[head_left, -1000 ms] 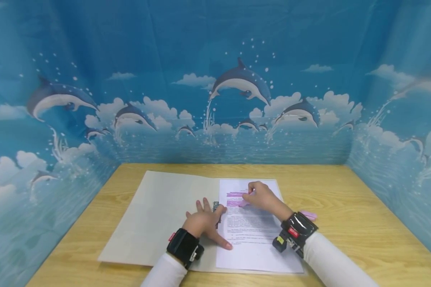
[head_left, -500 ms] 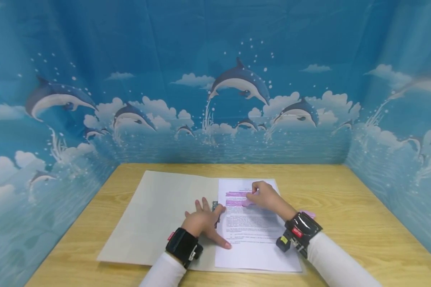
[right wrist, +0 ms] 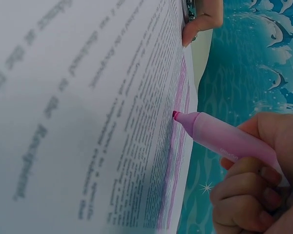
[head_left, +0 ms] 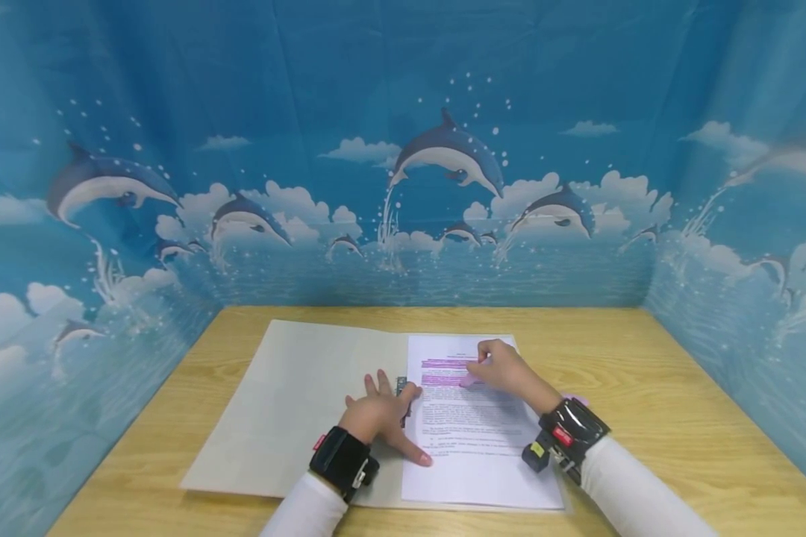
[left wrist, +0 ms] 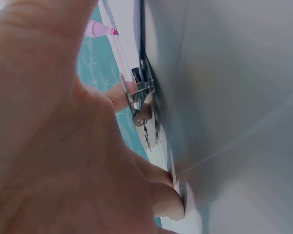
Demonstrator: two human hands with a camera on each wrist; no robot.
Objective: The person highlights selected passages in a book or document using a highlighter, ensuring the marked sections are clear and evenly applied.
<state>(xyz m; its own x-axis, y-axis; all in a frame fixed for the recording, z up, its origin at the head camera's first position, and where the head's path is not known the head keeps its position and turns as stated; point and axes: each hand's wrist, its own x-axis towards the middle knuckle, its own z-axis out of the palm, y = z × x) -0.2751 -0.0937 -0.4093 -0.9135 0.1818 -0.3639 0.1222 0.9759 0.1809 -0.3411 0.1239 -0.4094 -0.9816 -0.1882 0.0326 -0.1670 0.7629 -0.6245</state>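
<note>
Nearest the viewer, two white sleeves (head_left: 638,485) enter from the lower edge, each ending at a black wrist strap (head_left: 341,462). The left hand (head_left: 379,418) lies palm down with its fingers spread apart and grips nothing. Its thumb rests on the printed sheet (head_left: 477,477), while the other fingers fan out over the pale open folder (head_left: 295,403), around its fold. The left wrist view shows a metal clip (left wrist: 140,92) beneath this hand, at the fold beside the sheet, which lies on the folder's right leaf.

Slightly farther off, the right hand (head_left: 504,369) holds a pink highlighter (right wrist: 229,134), its thumb and fingers closed together round the barrel. The highlighter is over the upper part of the sheet, its tip directed at the nearer of two purple bands (head_left: 443,380) across the text; whether the tip touches the paper cannot be told. A small pink object (head_left: 580,399) shows partly behind the right wrist strap. The wood-grain table (head_left: 678,418) extends beyond the folder to a blue backdrop (head_left: 295,112) printed with leaping dolphins, clouds and water.
</note>
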